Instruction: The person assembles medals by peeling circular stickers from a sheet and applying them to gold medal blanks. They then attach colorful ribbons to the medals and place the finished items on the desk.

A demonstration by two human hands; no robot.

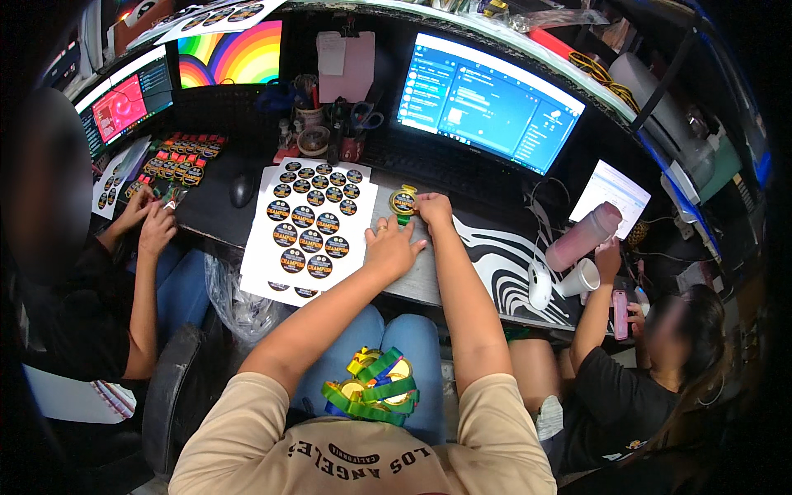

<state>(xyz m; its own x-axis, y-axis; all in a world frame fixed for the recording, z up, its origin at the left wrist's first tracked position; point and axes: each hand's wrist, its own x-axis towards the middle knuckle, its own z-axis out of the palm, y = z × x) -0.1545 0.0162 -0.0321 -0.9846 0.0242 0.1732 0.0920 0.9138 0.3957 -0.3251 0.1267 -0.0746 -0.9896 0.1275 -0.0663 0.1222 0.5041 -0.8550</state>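
A gold medal (403, 200) with a round black sticker on its face lies on the desk in front of me, a short green ribbon at its lower edge. My right hand (433, 208) is closed at the medal's right side, fingertips on its rim. Flat and with its thumb apart, my left hand (391, 250) rests just below, fingertips touching the ribbon's area. Left of my hands lies a white sheet of round black stickers (307, 219) in rows, larger ones toward me. A pile of gold medals with green, yellow and blue ribbons (375, 386) sits on my lap.
A person at left handles small items beside rows of ribboned medals (175, 158). At right, another person holds a pink tumbler (584, 238) and a pink phone (620, 313). Near them are a white mouse (539, 285) and a white cup (580, 278). Monitors (488, 103) line the back.
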